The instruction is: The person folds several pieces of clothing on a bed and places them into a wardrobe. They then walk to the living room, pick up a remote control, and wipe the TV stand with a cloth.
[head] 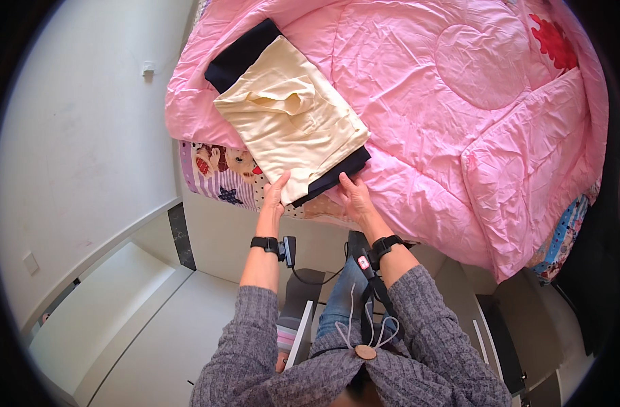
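A folded cream knit top (294,112) lies slantwise on the pink quilt (401,102), its neck opening facing up. Dark navy folded cloth (243,53) lies under it and shows past its far left end and along its near right edge. My left hand (274,196) pinches the near corner of the cream top, thumb above and fingers mostly hidden below. At the near right edge, my right hand (355,196) has its thumb against the navy cloth's border, with its fingers partly out of sight beneath.
A printed bed sheet (221,175) shows below the quilt at the bed's near side. The white wall (91,112) borders the bed on the left. Wrist straps (264,243) carry small devices joined by a cable. A white panel (299,333) stands upright beside my legs.
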{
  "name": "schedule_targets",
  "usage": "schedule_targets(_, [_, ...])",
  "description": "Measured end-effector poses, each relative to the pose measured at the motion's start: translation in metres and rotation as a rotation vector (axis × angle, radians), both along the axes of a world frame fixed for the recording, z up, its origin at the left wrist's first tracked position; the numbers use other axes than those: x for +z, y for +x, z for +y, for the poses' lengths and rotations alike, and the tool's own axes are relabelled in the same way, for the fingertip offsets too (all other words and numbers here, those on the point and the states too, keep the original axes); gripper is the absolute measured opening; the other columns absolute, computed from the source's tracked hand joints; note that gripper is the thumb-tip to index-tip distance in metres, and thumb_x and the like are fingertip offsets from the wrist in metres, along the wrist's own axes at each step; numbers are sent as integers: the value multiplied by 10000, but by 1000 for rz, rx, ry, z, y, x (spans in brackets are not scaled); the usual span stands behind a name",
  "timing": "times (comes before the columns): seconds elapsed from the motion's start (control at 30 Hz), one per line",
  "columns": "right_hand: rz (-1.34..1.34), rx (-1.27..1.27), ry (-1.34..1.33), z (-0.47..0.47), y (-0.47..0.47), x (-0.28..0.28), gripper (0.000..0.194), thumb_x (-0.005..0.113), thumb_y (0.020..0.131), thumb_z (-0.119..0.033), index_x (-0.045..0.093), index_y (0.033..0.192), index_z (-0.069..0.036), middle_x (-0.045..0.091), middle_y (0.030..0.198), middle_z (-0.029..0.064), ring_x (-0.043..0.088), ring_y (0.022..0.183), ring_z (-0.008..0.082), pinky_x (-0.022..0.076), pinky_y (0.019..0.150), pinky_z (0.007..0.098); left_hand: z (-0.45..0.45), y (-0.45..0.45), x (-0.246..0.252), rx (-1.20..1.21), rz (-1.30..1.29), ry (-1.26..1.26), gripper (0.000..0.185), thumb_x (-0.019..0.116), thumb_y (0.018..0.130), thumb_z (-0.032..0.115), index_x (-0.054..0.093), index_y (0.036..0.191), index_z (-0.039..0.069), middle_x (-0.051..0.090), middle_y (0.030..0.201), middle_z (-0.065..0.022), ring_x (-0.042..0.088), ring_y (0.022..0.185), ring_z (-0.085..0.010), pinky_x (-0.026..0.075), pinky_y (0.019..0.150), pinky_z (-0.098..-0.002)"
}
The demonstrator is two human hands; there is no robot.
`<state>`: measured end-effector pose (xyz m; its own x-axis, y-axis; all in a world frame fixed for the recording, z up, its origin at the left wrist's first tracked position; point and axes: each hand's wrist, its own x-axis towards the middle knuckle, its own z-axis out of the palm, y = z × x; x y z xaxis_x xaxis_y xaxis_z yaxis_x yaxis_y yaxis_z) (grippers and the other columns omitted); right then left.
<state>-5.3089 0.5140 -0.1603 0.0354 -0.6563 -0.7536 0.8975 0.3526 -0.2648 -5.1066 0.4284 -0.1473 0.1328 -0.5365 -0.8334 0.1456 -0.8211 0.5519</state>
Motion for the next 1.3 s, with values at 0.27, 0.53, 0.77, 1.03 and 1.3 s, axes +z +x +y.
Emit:
schedule_targets(0.27, [-327, -103, -4, 15, -5, 59, 726, 770, 733, -447, 490, 1264, -39, 575, 1238, 108, 552, 1122, 251, 458, 951, 424, 70, -65, 66, 147, 587, 119, 399, 573, 909, 247, 528, 1229, 13, 633, 1139, -123, 637, 1001, -236, 527, 887, -373])
schedule_targets(0.53, [383, 45, 267, 62, -109, 78, 494, 768, 649, -47, 597, 1105, 41, 654, 998, 98, 649, 838, 211, 528, 775, 337, 167, -149, 48, -144, 362, 227, 491, 701, 850, 243, 495, 1264, 76, 606, 1118, -35, 596, 946, -167, 504, 789, -327])
schedule_targets(0.77, [293, -89, 385, 78, -107, 37, 513, 788, 635, -73, 607, 1085, 93, 657, 1025, 146, 652, 840, 227, 523, 740, 330, 32, -19, 19, -109, -363, -385, 486, 767, 774, 257, 464, 1106, 71, 514, 1007, -14, 505, 841, -117, 426, 713, -273])
schedule_targets(1.03, [424, 49, 420, 67, -103, 54, 436, 751, 655, 9, 618, 1061, 97, 664, 1002, 142, 656, 839, 226, 523, 766, 335, -76, 6, 11, -201, -40, 29, 529, 801, 746, 279, 565, 1154, 38, 630, 1048, -51, 606, 861, -145, 466, 724, -266])
schedule_targets(1.3, [122, -70, 355, 82, -88, 54, 455, 730, 697, 17, 573, 1119, 83, 658, 1002, 143, 666, 842, 253, 557, 773, 358, -127, 20, 27, -75, -161, -227, 428, 813, 737, 197, 585, 1074, 64, 635, 909, 1, 579, 726, -91, 412, 629, -213])
